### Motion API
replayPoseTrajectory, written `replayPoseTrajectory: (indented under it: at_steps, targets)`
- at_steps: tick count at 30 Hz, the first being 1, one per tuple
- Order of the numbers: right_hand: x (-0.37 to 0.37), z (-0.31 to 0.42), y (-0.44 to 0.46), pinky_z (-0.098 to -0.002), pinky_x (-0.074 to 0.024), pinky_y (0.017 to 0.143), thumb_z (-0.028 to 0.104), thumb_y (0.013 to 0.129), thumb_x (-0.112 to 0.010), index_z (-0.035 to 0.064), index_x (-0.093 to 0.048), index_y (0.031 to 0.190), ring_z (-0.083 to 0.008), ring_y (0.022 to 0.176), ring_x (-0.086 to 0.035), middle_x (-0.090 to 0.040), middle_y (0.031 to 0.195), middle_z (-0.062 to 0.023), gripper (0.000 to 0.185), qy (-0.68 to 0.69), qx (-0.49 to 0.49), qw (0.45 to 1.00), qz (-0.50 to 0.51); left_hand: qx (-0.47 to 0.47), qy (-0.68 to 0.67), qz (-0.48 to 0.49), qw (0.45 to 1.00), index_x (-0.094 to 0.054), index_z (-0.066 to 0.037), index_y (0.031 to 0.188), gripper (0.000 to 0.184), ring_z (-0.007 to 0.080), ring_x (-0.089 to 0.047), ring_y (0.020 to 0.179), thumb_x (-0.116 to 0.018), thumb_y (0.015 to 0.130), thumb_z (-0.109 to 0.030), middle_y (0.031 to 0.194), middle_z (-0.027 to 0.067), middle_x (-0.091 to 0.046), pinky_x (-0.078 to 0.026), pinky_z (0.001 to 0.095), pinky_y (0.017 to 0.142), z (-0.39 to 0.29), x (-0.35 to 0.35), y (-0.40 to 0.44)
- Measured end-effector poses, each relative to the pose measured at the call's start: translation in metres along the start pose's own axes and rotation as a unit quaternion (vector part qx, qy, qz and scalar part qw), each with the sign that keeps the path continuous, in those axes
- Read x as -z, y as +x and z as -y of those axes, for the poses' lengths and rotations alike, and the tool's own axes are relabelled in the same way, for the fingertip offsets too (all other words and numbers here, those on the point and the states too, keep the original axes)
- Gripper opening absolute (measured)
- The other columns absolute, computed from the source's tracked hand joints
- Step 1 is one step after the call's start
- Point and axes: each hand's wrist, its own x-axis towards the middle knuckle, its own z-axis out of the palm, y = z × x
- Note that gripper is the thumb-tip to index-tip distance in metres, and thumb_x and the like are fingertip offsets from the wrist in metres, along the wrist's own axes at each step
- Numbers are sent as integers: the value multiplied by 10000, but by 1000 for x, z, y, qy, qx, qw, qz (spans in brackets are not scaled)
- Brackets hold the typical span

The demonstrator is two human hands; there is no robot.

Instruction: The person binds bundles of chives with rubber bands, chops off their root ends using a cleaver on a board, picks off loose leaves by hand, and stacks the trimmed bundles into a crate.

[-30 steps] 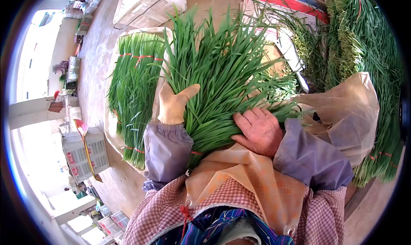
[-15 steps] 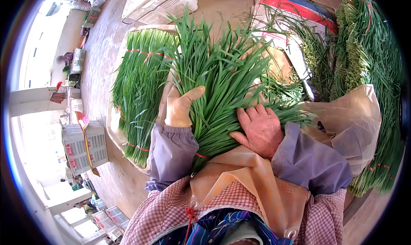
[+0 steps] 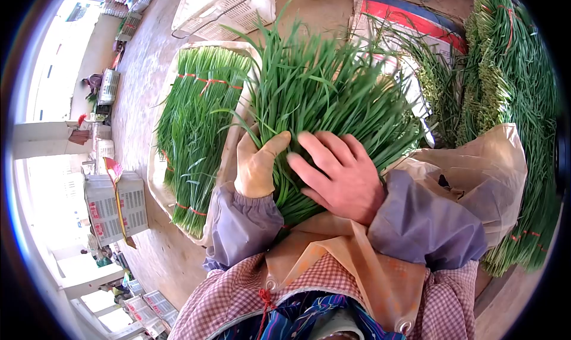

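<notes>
A large loose bunch of green chives (image 3: pixel 339 90) lies across my lap, its leaf tips fanned out away from me. My left hand (image 3: pixel 256 166), in a tan glove, is closed around the left side of the bunch with its thumb on top. My bare right hand (image 3: pixel 346 176) is over the lower middle of the leaves, fingers apart and slightly blurred. Whether its fingertips press on the leaves, I cannot tell. Beneath both hands is a tan apron (image 3: pixel 351 251), where the lower end of the bunch is partly hidden.
To the left, a white crate (image 3: pixel 153 176) holds chives tied with red bands (image 3: pixel 211 81). Another white crate (image 3: pixel 229 13) stands beyond it. A tall pile of chives (image 3: pixel 526 114) lines the right side. Loose trimmings (image 3: pixel 440 84) lie beside a tan plastic sheet (image 3: pixel 488 179).
My right hand has moved left and up, from the right edge of the bunch to its middle, and its fingers have spread. The leaves now fan wider to the right. My left hand keeps its hold.
</notes>
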Motion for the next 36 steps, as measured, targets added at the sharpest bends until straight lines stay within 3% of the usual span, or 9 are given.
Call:
replayPoseTrajectory:
  at_steps: [4,7,14,19,21,27,31,34,36]
  targets:
    - [-9,-4,-8,-432,-436,956,357,826,-713,74,-520,1317,-339,1233,-481,-491,1354,-159,598,13,-129,986,108,29,-90,-28,995,-568,19,1283,410,251,-678,971,-577,874,-8,1131,142,-674,-569,375,852,4,2,4]
    - [-6,-5,-29,-439,-434,979,352,816,-720,53,-524,1321,-345,1246,-480,-495,1358,-162,619,29,-142,980,132,17,-81,-19,996,-559,25,1291,421,290,-684,985,-578,875,-33,1133,159,-672,-574,408,867,19,19,17]
    - [4,-9,-36,-464,-412,1039,342,777,-751,85,-536,1332,-338,1274,-466,-476,1394,-162,649,-63,-86,993,46,45,-139,-45,988,-565,23,1285,420,304,-696,939,-594,871,-43,1108,171,-676,-588,435,845,18,12,16]
    - [1,5,-51,-409,-479,877,393,782,-732,58,-585,1219,-285,1054,-560,-585,1098,-107,570,-29,-116,983,141,23,-114,-119,986,-608,28,1193,345,291,-703,870,-634,858,-52,1058,159,-683,-600,413,789,20,19,17]
    - [0,7,-56,-355,-485,724,426,784,-716,38,-616,1120,-244,855,-572,-579,892,-58,522,-47,-90,989,111,59,-118,-136,982,-559,-19,1316,494,251,-671,935,-604,829,51,1131,107,-668,-564,371,845,12,14,15]
    - [0,6,-64,-363,-486,759,405,756,-746,49,-615,1147,-254,906,-574,-598,973,-79,545,-15,-92,988,125,76,-119,-146,979,-559,-18,1310,446,244,-673,905,-638,872,18,1120,109,-667,-579,391,786,23,22,21]
    - [6,-3,-47,-453,-442,930,399,698,-783,112,-467,1414,-339,1082,-539,-503,1304,-184,834,15,-89,992,84,42,-98,-82,991,-553,-7,1313,434,221,-653,938,-636,888,-7,1132,102,-657,-551,359,827,15,16,13]
    - [14,-5,-23,-442,-440,929,431,686,-804,129,-417,1463,-335,1110,-536,-487,1317,-181,919,-1,-115,985,127,2,-32,-52,998,-541,5,1327,442,203,-628,979,-630,895,-19,1153,101,-648,-513,329,876,13,13,6]
    - [10,-7,-24,-446,-471,888,507,677,-813,73,-406,1455,-347,1053,-599,-570,1176,-203,979,19,-180,954,239,-15,-4,-65,998,-543,17,1324,441,205,-634,986,-633,895,-35,1147,106,-658,-506,329,892,14,10,6]
